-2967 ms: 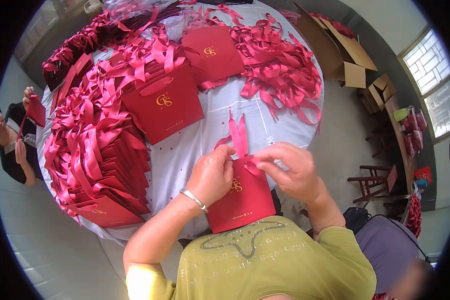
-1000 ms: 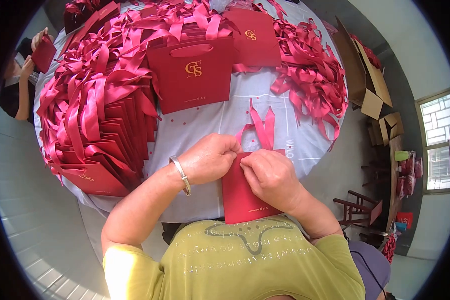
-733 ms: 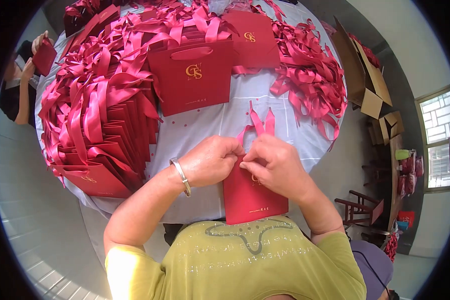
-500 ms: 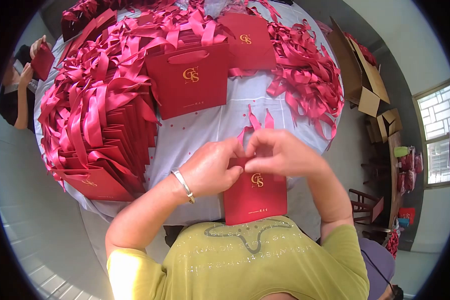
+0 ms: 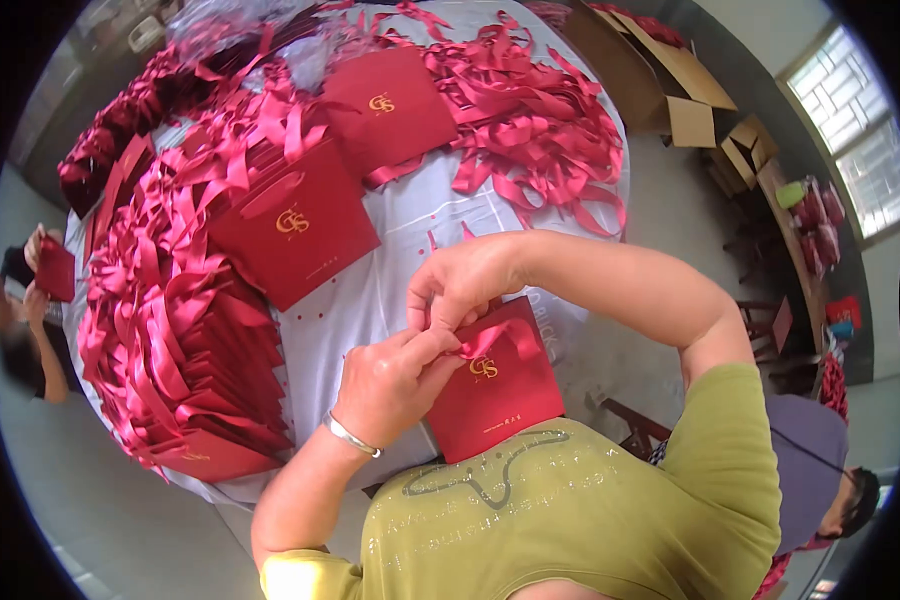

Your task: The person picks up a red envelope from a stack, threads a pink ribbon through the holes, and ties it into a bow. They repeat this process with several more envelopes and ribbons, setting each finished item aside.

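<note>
A red paper gift bag (image 5: 500, 400) with a gold logo leans against my shirt at the table's near edge. A pink ribbon (image 5: 505, 338) loops over its front near the top. My left hand (image 5: 395, 382), with a silver bangle at the wrist, pinches the ribbon at the bag's upper left corner. Close against it, my right hand (image 5: 470, 280) has its fingers curled and pinched at the same spot, over the bag's top edge. Fingers partly hide the point where ribbon meets bag. Two ribbon ends poke up beyond my right hand.
Red bags with ribbon handles (image 5: 160, 340) crowd the table's left side. Another bag (image 5: 295, 225) lies ahead, and loose pink ribbons (image 5: 530, 110) heap at the far right. Cardboard boxes (image 5: 690, 120) stand beyond the table. A person at left holds a red item (image 5: 55, 268); another sits at right.
My view has turned, shifting the table leftward. My right hand has moved to the far side of my left hand, and a ribbon loop now lies across the bag's front.
</note>
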Demonstrator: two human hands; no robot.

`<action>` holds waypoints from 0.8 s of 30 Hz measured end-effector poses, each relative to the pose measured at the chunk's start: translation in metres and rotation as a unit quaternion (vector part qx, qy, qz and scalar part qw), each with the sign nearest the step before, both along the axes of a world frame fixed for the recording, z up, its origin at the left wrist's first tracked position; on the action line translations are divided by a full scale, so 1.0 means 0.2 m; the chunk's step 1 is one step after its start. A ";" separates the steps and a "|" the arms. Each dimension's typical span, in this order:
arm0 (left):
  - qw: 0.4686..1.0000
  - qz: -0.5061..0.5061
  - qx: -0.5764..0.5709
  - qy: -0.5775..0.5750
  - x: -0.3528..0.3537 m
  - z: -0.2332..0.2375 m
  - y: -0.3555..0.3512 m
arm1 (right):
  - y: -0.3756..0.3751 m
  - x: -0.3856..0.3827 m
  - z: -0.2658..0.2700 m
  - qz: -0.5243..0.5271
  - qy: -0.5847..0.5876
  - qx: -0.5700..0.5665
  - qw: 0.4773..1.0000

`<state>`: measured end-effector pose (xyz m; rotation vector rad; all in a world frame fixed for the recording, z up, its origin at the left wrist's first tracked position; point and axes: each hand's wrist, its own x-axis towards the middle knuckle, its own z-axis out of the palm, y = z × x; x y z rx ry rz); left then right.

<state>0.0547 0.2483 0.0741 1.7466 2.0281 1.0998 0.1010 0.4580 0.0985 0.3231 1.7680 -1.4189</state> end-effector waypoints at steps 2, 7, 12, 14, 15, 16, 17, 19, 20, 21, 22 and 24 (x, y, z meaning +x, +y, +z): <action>1.000 0.011 0.021 0.004 0.01 0.01 0.00 | 0.00 0.01 -0.05 -0.043 0.007 -0.045 0.998; 0.996 0.026 -0.003 0.084 0.05 0.05 0.00 | -0.02 0.03 -0.09 -0.085 0.030 -0.103 0.991; 0.996 0.020 0.020 0.085 0.04 0.02 0.01 | -0.03 0.04 -0.13 -0.109 0.032 -0.117 0.987; 0.998 0.003 0.037 0.052 0.02 0.01 0.01 | -0.03 0.05 -0.12 -0.114 0.085 -0.067 0.988; 0.998 0.002 0.037 0.052 0.02 0.01 0.02 | -0.03 0.07 -0.09 -0.116 0.085 -0.067 0.987; 0.999 0.001 0.031 0.037 0.01 0.00 0.02 | -0.02 0.09 -0.06 -0.130 0.148 -0.020 0.980; 0.999 0.001 0.026 0.021 0.00 0.00 0.02 | -0.01 0.12 -0.01 -0.142 0.211 0.027 0.967; 1.000 0.001 0.029 -0.003 -0.02 -0.02 0.03 | 0.03 0.21 0.03 -0.133 0.272 0.016 0.953; 0.999 0.000 0.032 -0.025 -0.03 -0.02 0.03 | 0.05 0.26 0.05 -0.154 0.329 0.036 0.931; 0.999 0.004 0.031 -0.027 -0.03 -0.02 0.02 | 0.07 0.31 0.07 -0.174 0.384 0.055 0.905; 0.999 0.008 0.007 -0.046 -0.03 -0.02 0.02 | 0.08 0.36 0.10 -0.172 0.382 0.054 0.906; 0.998 0.011 -0.015 -0.065 -0.04 -0.01 0.03 | 0.08 0.46 0.15 -0.192 0.318 0.113 0.922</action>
